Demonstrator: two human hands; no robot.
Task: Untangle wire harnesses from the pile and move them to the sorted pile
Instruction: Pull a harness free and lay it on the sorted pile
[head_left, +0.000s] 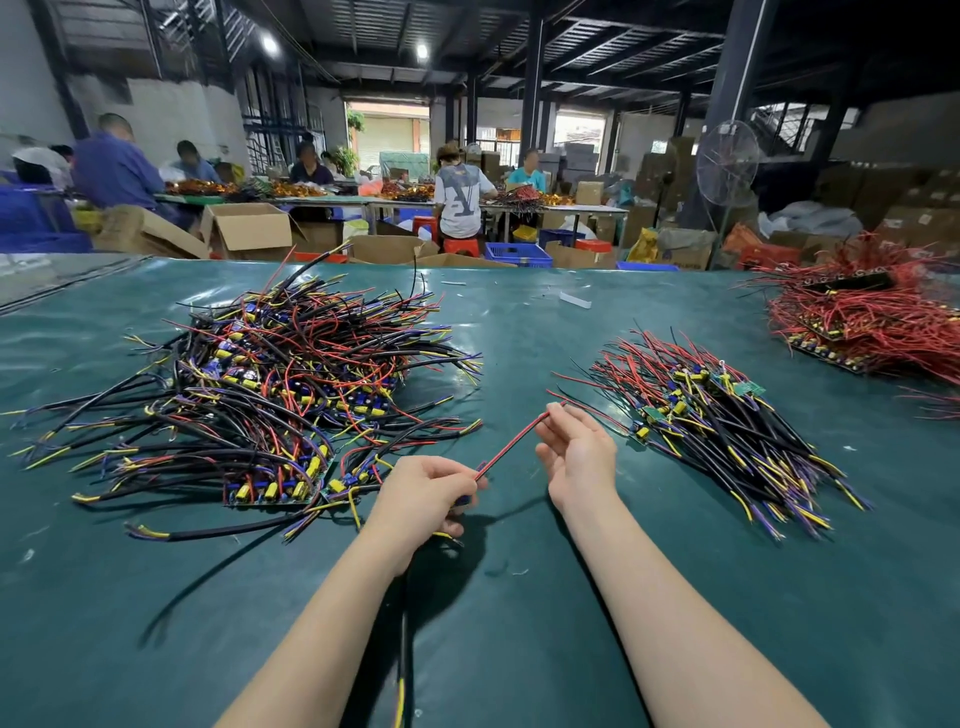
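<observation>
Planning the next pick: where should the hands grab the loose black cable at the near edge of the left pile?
Probably pinch the black cable mid-sheath, coming from above on the near side. It lies flat on the table, mostly clear of the tangled pile; its splayed ends are thin.

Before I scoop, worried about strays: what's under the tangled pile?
Under the tangled pile, circuit boards show at the near edge on the green mat; wires hide the middle.

Bright, even light from ceiling lamps (270, 44) and a daylit doorway (389, 130) far beyond the grip leaves pale glare on the table cover (78, 322) to its left, the left hand (423, 493) and wire harness (519, 440) shadowing the near side, while edges bow and distant workers (460, 197) blur.
</observation>
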